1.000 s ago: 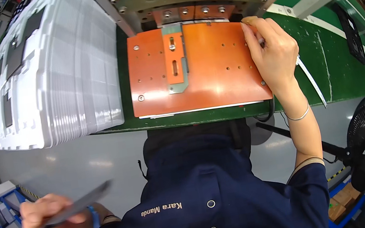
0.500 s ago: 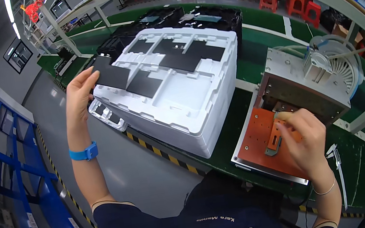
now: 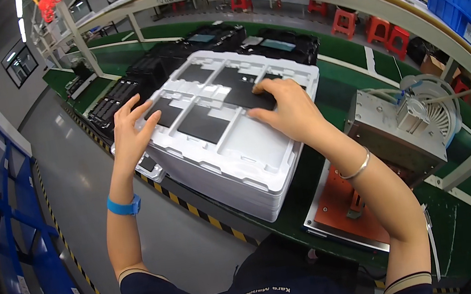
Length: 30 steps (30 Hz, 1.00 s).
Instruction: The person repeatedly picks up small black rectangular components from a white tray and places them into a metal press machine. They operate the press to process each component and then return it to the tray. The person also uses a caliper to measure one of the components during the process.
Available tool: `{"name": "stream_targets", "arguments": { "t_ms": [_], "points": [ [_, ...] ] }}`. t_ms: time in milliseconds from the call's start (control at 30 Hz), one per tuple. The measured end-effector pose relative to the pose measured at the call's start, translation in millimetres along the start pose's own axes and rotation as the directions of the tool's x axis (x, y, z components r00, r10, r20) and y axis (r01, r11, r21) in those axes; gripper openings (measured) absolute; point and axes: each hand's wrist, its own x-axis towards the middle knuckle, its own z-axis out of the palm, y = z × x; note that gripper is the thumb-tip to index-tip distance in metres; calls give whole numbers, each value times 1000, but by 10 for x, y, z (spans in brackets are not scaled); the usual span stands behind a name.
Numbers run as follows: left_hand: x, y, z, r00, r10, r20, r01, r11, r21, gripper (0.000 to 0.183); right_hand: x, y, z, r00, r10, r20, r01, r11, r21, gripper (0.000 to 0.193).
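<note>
A white moulded tray (image 3: 260, 181) tops a stack of similar trays on the green bench, with flat black panels in its recesses. At its left side, my left hand (image 3: 132, 134) has its fingers spread beside a black panel (image 3: 166, 112) lying in a recess. My right hand (image 3: 294, 109) reaches over the tray, thumb and fingers apart at the edge of a larger black panel (image 3: 231, 85) that it partly covers. Nearer the front, another black panel (image 3: 204, 124) lies flat. An orange fixture plate (image 3: 335, 205) with a small slotted block (image 3: 355, 205) sits right of the stack, partly behind my right forearm.
A metal press-like machine (image 3: 395, 136) with a clear round guard stands behind the fixture plate. Black trays (image 3: 278, 46) lie beyond the stack. Blue racks (image 3: 6, 247) stand at the left across the grey floor. A blue bin (image 3: 463, 15) and red stools (image 3: 378, 29) are at the far right.
My left hand has let go of the black panel, which now lies in the tray. My right hand has moved from the small block on the orange fixture to the tray's larger panel.
</note>
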Motion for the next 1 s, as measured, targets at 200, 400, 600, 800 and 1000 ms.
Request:
{"name": "stream_targets", "arguments": {
  "t_ms": [200,400,600,800,1000],
  "points": [
    [-126,-78,-77,957,190,217,-162,977,-138,45,144,-40,119,999,-39,-2,39,997,68,34],
    [14,-345,-149,911,239,336,-264,964,32,51,-634,3,-772,872,-315,-375,325,945,-40,32],
    [255,-8,-45,878,207,431,-248,968,40,48,-2036,-110,-1448,984,177,-25,-178,962,-206,44],
    [262,-94,-18,879,201,433,-278,953,122,45,-2754,-6,-1475,854,521,0,-512,839,-183,43],
    [311,-93,3,894,170,416,-246,960,136,42,-2694,175,-1366,882,459,107,-455,889,-60,42]
  ]
}}
